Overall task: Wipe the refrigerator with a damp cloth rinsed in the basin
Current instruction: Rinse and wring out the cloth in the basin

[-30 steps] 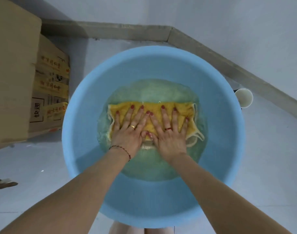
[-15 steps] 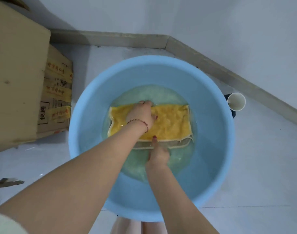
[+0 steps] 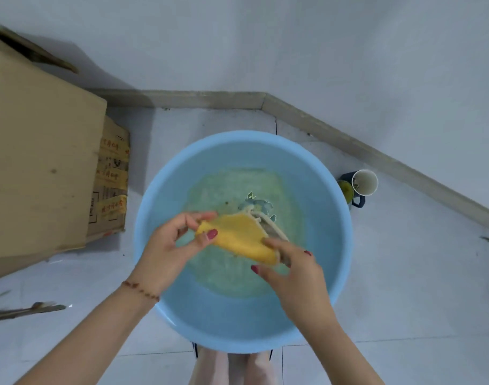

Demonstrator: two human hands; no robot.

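A yellow cloth [image 3: 239, 237] with a pale fringed edge hangs lifted above the water in a round light-blue basin [image 3: 339, 245] on the floor. My left hand [image 3: 176, 243] pinches the cloth's left corner between thumb and fingers. My right hand [image 3: 290, 269] grips its right end, fingers curled round the fabric. The cloth's upper tip trails down to the greenish water. No refrigerator shows in the head view.
A large cardboard box [image 3: 40, 162] stands at the left, with a smaller printed carton [image 3: 111, 176] beside it. A white cup in a dark mug [image 3: 361, 187] sits right of the basin. A skirting board [image 3: 348, 143] lines the white walls. My feet [image 3: 235, 368] are below the basin.
Both hands first pressed the cloth flat under water, then took hold of its edges. Now they have lifted it out of the water, and the view has risen away from the basin.
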